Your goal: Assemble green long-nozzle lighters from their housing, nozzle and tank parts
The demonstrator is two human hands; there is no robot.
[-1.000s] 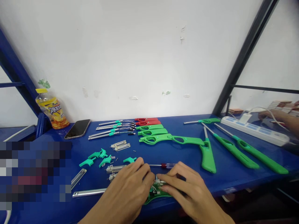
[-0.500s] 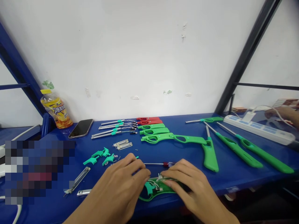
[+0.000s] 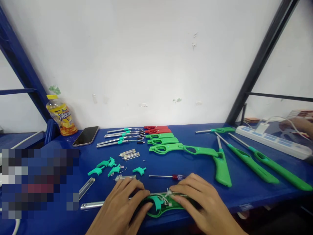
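Note:
An opened green gas lighter [image 3: 176, 205] lies at the front of the table, its metal barrel [image 3: 92, 205] pointing left. Inside it show a teal trigger [image 3: 158, 203], white wires and a small whitish fitting [image 3: 169, 192]. My left hand [image 3: 124, 204] grips the lighter near the trigger, thumb and fingers closed. With bent fingers, my right hand [image 3: 201, 199] holds its handle end by the fitting, covering part of the inside. Behind lies a screwdriver [image 3: 161, 177] with a red handle. Loose teal triggers [image 3: 139, 170] and clear fuel tanks [image 3: 132, 156] lie beyond my left hand.
Red shell halves [image 3: 157, 127], green shell halves [image 3: 162, 141] and metal barrels [image 3: 112, 142] lie in rows at the back. Several green lighters [image 3: 253, 164] are at right, near a power strip [image 3: 274, 142]. A phone [image 3: 86, 135] and bottle [image 3: 62, 116] stand left; another person's hand [image 3: 297, 125] shows far right.
My left hand has drawn back toward me and its thumb now shows at the trigger, uncovering a loose teal trigger and a fuel tank. My right hand stays at the fitting. The view has shifted slightly.

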